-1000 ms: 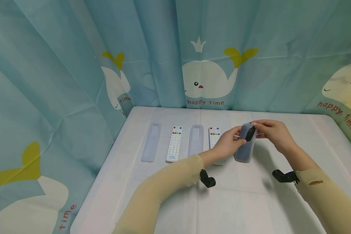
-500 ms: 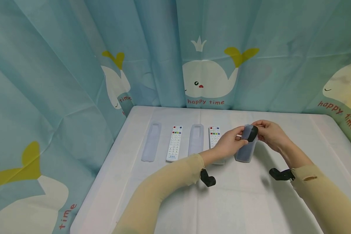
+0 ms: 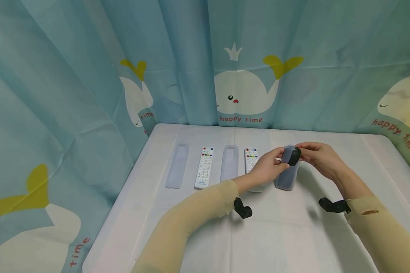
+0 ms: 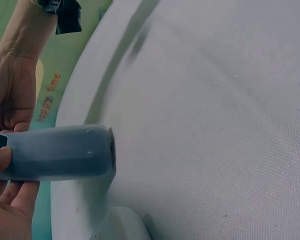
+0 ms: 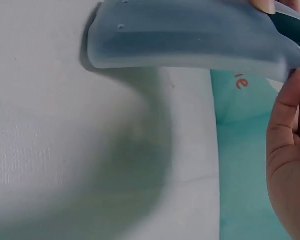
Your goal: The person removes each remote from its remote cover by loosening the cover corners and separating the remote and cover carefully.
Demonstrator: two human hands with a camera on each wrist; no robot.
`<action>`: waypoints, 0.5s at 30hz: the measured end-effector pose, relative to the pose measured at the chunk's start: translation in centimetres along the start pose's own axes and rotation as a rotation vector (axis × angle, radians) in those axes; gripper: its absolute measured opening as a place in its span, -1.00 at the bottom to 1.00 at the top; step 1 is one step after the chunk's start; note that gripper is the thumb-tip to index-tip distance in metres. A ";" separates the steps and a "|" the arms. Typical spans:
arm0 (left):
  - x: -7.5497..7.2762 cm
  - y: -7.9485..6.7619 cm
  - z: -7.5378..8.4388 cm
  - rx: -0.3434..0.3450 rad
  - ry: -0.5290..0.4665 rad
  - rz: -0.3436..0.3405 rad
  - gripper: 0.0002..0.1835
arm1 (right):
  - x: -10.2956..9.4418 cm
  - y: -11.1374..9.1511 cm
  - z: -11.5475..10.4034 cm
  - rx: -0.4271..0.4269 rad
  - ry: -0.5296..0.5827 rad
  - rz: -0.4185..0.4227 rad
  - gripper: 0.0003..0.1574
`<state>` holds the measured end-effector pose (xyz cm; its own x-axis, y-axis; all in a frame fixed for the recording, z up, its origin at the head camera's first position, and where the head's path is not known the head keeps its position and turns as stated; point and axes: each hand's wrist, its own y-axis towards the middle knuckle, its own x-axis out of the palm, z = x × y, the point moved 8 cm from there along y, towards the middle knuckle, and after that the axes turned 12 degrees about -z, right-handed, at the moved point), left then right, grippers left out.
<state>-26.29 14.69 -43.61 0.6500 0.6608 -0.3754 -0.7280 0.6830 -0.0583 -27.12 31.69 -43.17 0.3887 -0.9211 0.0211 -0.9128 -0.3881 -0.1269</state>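
Note:
Both hands work at a translucent silicone remote cover (image 3: 286,179) with a black remote control (image 3: 295,156) inside; its rounded black end shows at the top opening. My left hand (image 3: 267,167) grips cover and remote from the left, thumb in front and fingers behind. On the other side my right hand (image 3: 319,157) pinches the cover's upper right edge. In the left wrist view the sleeve (image 4: 60,155) looks dark from what fills it, and its lower end is near the white tabletop. The right wrist view shows my right thumb (image 5: 294,92) against the cover's edge.
Left of the hands, a row lies on the white table (image 3: 259,235): an unfilled clear cover (image 3: 177,167), a white remote (image 3: 204,167), another clear cover (image 3: 229,163) and a second white remote (image 3: 251,159), partly behind my left hand. A curtain (image 3: 177,76) hangs behind.
My right hand has shifted slightly along the cover's upper edge. More of the remote's rounded black end shows past the opening. My left hand stays in place.

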 end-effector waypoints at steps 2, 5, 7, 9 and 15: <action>0.1 0.0 0.1 -0.005 0.010 0.002 -0.41 | 0.0 -0.4 -0.4 -0.039 0.022 -0.017 -0.81; 0.1 -0.1 0.1 -0.023 0.025 0.019 -0.42 | 0.3 -1.0 -0.9 -0.099 0.054 -0.050 -0.75; 0.1 -0.1 0.0 -0.035 0.030 0.029 -0.42 | 0.6 -1.4 -1.2 -0.103 0.012 -0.051 -0.74; 0.1 -0.1 0.0 -0.044 0.030 0.031 -0.42 | 0.7 -1.8 -1.3 -0.066 -0.114 -0.022 -0.69; 0.0 -0.2 0.2 -0.057 0.004 0.023 -0.42 | 1.1 -2.2 -1.6 0.065 -0.465 0.084 -0.28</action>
<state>-26.17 14.61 -43.43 0.6321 0.6750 -0.3806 -0.7541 0.6487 -0.1020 -24.91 31.43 -41.26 0.3426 -0.8322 -0.4360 -0.9394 -0.2969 -0.1714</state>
